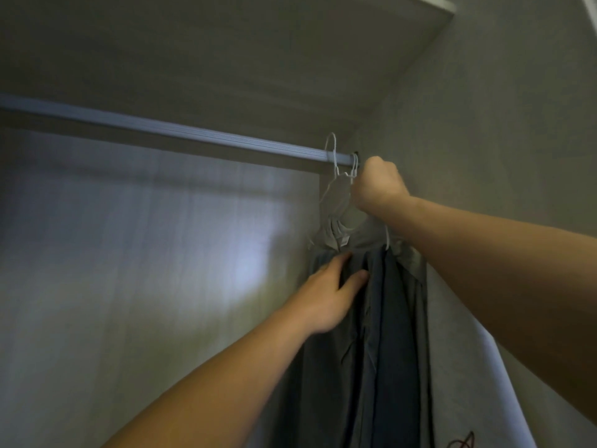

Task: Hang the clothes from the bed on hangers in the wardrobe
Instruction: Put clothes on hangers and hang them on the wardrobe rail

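Note:
Inside the wardrobe a pale rail runs from the left to the right wall. At its right end hang white wire hangers with grey and dark blue-grey clothes bunched together. My right hand is curled into a fist at a hanger's neck just below the rail and grips it. My left hand lies against the front of the dark clothes, fingers straight, pressing into the fabric. A white garment hangs furthest right, partly hidden behind my right forearm.
The wardrobe's back panel fills the left. The right side wall is close behind the hangers. A shelf underside sits above the rail. The rail's long left stretch carries no hangers.

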Demonstrator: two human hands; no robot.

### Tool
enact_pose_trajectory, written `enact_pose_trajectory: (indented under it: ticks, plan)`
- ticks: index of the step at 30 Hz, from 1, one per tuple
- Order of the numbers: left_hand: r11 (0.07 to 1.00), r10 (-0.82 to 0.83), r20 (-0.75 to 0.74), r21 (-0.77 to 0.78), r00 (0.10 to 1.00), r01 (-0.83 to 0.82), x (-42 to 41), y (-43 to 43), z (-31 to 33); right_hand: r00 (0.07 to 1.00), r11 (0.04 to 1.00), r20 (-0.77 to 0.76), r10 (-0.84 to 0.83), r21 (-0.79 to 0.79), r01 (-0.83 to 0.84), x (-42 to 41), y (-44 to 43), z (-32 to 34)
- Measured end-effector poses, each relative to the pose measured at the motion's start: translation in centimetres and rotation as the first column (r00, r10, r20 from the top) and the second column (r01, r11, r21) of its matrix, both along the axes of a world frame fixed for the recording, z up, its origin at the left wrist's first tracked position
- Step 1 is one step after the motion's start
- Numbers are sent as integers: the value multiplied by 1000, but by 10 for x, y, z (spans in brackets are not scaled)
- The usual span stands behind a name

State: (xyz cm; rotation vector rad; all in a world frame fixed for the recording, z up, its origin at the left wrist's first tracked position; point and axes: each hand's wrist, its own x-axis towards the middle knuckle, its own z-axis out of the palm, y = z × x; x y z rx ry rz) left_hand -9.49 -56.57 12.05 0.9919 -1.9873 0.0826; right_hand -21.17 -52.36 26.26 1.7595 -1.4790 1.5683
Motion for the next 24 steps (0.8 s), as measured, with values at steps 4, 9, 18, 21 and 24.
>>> enact_pose_trajectory:
  ticks: [4, 9, 18, 21, 24]
  plan:
    - [1000, -14, -14, -21, 1000, 14, 4, 4, 6, 1000, 997, 17, 23, -70, -22, 1, 3, 4]
    - [994, -31, -54, -104, 998, 25, 14, 11, 9, 999, 987, -16, 36, -153, -38, -8, 15, -3]
    - [938, 79, -148, -325, 986, -124, 31, 22, 0, 980, 967, -147, -133, -237, 96, -52, 60, -63]
    - [922, 94, -184, -355, 978, -155, 25, 25, -6, 959, 956, -202, -200, -255, 146, -69, 88, -88]
    - [901, 65, -212, -407, 975, -148, 11, 31, -11, 932, 942, -257, -256, -282, 181, -82, 123, -108]
